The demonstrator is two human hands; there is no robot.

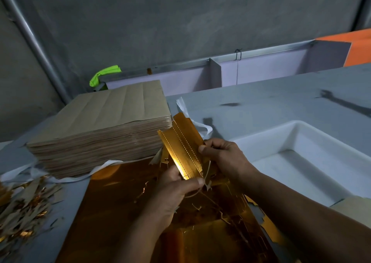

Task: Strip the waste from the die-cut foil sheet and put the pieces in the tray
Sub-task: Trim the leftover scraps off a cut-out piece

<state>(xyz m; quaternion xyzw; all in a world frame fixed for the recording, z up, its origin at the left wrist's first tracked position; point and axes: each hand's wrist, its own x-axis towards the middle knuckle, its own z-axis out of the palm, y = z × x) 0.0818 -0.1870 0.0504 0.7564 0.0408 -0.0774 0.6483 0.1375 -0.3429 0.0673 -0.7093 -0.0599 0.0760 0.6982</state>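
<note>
At the centre of the frame we see a die-cut gold piece [181, 146] held up above the foil sheet [112, 212], which lies flat across the lower middle. The piece's upper edge stands free, close to the corner of a brown paper stack [104, 110] at upper left. The left hand [172, 190] pinches its lower end between thumb and curled fingers; the right hand [222, 154] pinches its right edge. A thin strand of waste [207, 172] hangs between the hands. To the right, the white tray [297, 168] sits just beside the right forearm, with bare grey table [261, 94] beyond it. A heap of scraps [22, 204] lies at lower left.
</note>
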